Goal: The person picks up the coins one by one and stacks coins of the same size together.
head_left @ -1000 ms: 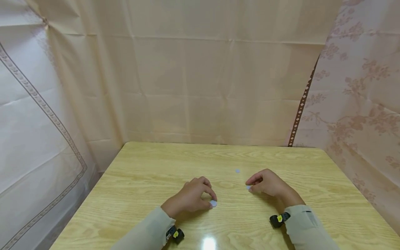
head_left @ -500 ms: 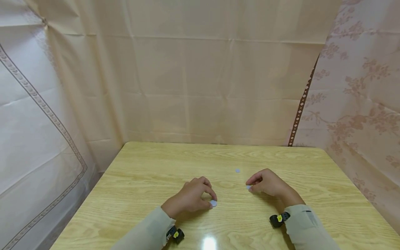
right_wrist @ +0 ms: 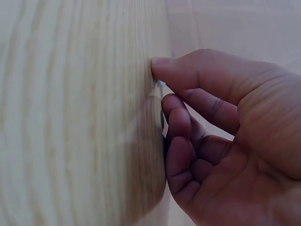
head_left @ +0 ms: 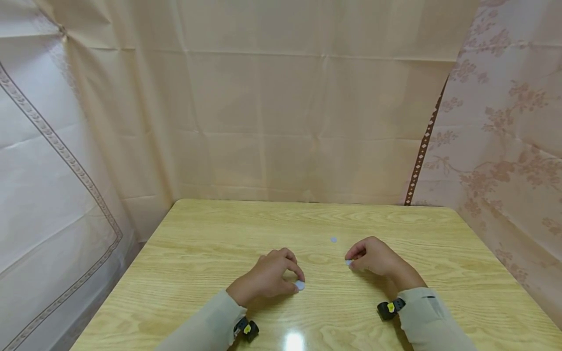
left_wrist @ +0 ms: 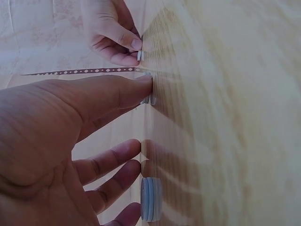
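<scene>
My left hand (head_left: 269, 277) rests on the wooden table (head_left: 210, 243) with its fingers curled. A small stack of white discs (head_left: 300, 285) sits at its fingertips. In the left wrist view the stack (left_wrist: 150, 205) lies flat against the curled fingers, and the thumb tip presses the table further up. My right hand (head_left: 374, 256) pinches one small white disc (head_left: 349, 263) between thumb and forefinger, low over the table. The left wrist view also shows that pinched disc (left_wrist: 139, 55). In the right wrist view my right hand (right_wrist: 211, 122) shows only a sliver of it.
One more small disc (head_left: 333, 239) lies loose on the table between and beyond the hands. Cloth hangings close in the table at the back (head_left: 281, 122), left and right. A black and yellow strap sits on each wrist.
</scene>
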The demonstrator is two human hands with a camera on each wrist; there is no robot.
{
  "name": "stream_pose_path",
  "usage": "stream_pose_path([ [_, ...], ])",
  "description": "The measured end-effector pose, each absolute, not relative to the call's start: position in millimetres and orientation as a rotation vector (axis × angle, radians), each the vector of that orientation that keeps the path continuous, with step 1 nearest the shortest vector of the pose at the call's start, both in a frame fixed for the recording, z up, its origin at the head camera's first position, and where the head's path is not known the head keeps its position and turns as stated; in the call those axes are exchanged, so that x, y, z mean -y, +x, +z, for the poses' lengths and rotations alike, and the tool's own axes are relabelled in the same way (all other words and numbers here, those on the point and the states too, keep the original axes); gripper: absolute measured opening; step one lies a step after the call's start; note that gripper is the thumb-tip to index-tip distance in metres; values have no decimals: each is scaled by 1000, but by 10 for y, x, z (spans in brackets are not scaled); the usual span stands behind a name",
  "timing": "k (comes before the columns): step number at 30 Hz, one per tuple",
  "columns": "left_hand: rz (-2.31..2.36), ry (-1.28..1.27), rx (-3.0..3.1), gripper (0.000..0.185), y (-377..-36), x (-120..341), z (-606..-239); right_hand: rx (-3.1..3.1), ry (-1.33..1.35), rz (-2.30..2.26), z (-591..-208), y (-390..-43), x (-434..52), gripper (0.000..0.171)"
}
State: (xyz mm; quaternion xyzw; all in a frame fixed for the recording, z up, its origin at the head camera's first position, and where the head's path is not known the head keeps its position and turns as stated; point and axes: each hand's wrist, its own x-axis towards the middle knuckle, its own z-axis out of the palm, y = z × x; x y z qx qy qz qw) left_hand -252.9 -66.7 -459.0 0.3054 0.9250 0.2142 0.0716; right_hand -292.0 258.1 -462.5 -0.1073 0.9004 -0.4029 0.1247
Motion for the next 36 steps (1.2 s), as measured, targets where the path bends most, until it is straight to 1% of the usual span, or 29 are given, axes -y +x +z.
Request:
stream_pose_path([
  [19,654,913,-2770,17,-2538,671,-4596,-2688,-304,-1096,-4589,-2912,-2497,13],
  [36,644,918,-2777,18,-2538,669,-4596,-2650,-494,-1120,-4640,-2948,-2587,10],
])
